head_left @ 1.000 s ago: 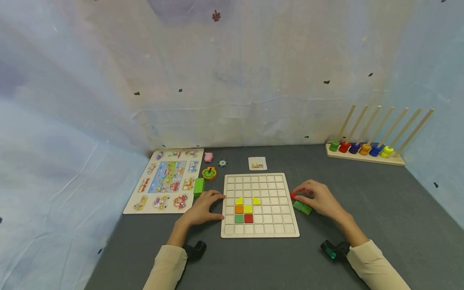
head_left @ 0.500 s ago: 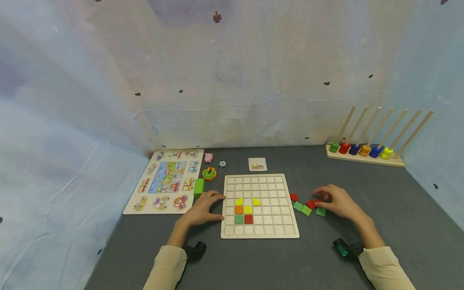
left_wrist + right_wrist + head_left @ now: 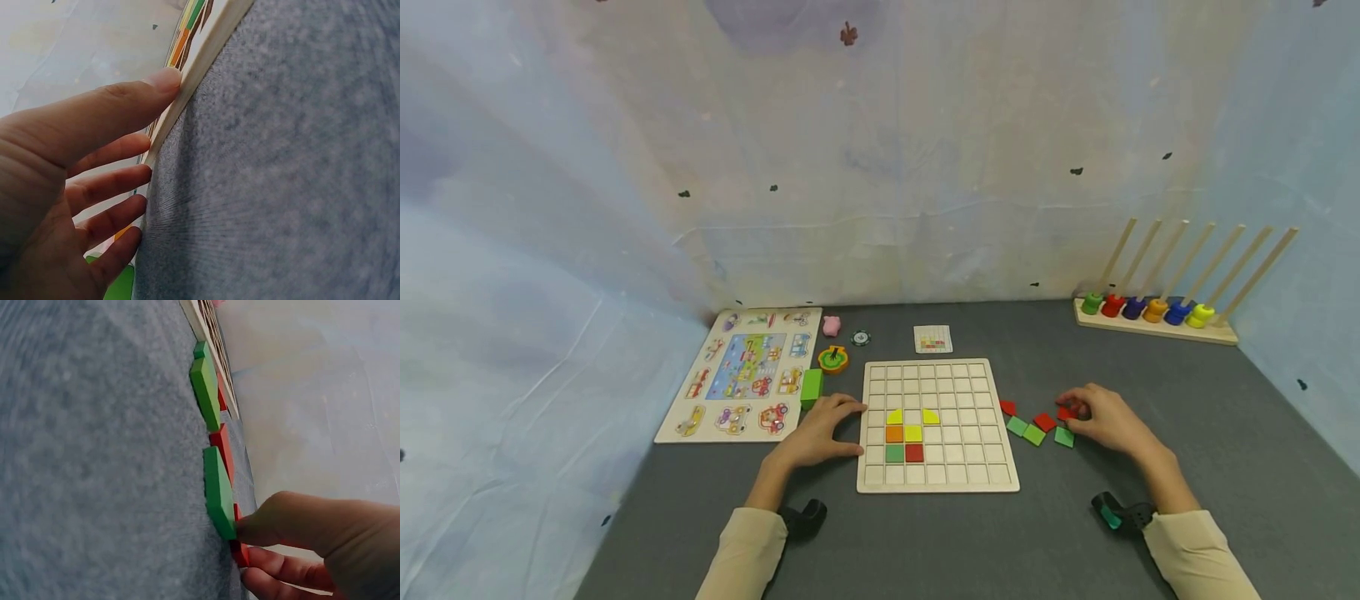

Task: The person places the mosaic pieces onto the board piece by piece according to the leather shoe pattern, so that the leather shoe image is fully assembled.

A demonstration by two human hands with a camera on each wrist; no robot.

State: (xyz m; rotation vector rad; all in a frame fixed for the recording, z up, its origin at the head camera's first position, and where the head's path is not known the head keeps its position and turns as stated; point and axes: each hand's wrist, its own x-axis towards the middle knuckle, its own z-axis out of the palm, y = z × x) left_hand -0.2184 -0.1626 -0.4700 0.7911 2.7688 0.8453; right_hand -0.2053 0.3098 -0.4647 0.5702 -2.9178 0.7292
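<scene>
My left hand (image 3: 818, 431) rests at the left edge of a wooden grid board (image 3: 955, 473), thumb and fingers spread and touching its side. Seen from the left wrist, the thumb (image 3: 140, 94) lies against the board's rim. Yellow, orange, green and red pieces sit in some of the board's squares. To the right of the board, my right hand (image 3: 1105, 421) pinches a red tile (image 3: 239, 553) between thumb and fingers, low at the table. Beside it lie a green tile (image 3: 1064, 437), another red tile (image 3: 1045, 422), and more green and red tiles nearer the board.
A picture puzzle board (image 3: 707, 421) lies at the left, with a green block (image 3: 812, 388) at its edge. Behind the grid board are a pattern card (image 3: 933, 339), a pink pig (image 3: 831, 326), a chip (image 3: 861, 337) and a tree piece (image 3: 832, 359). A peg stacker (image 3: 1157, 325) stands back right.
My right hand has left the red tile by the board and moved right to the farther red tile, which now shows between its fingertips. The left hand keeps its place.
</scene>
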